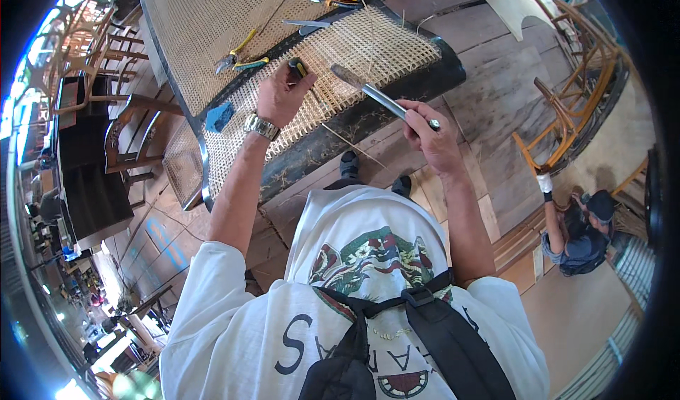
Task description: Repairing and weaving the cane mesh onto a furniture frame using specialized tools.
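My left hand is closed round the dark and yellow handle of a screwdriver, standing on the woven cane webbing; its tip is mostly hidden. My right hand grips the metal shaft of a hammer, its head above the webbing, apart from the screwdriver. The cane is stretched over a dark wooden frame in front of me. Left of the screwdriver lie pliers with yellow and green handles. Beyond them are a bladed tool and orange and black pliers.
A blue piece lies on the cane's left side. Loose cane strands stick out over the near edge. Wooden chairs stand at left. At right, a co-worker with a gloved hand crouches by an orange-brown wooden frame.
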Tool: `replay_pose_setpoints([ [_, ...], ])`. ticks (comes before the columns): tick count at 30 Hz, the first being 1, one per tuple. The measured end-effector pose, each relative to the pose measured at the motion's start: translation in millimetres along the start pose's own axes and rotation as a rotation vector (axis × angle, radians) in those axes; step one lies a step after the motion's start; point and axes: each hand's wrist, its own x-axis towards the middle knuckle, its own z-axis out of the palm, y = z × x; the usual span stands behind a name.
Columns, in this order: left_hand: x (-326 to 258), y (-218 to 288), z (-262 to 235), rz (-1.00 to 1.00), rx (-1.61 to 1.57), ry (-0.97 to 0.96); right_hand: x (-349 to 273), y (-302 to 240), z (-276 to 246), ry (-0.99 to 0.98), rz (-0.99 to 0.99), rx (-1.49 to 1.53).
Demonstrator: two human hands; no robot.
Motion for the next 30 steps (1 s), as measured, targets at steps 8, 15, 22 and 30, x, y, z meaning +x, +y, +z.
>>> replay_pose_setpoints([
  [8, -0.1, -0.5, -2.7, 0.003, 0.077, -0.018, -2.2, 16.3, 15.6, -0.090, 0.067, 0.001],
  [15, 2.4, -6.5, 2.1, -0.007, 0.104, -0.020, 4.0, 18.5, 23.5, 0.033, 0.010, 0.047],
  [22, 7.1, -7.2, -13.4, -0.035, -0.025, 0.146, 12.3, 14.7, 20.4, 0.044, 0.001, 0.063],
  [30, 10.8, -20.8, -6.6, -0.030, -0.009, 0.057, 17.8, 10.0, 29.3, 0.032, 0.045, 0.161],
])
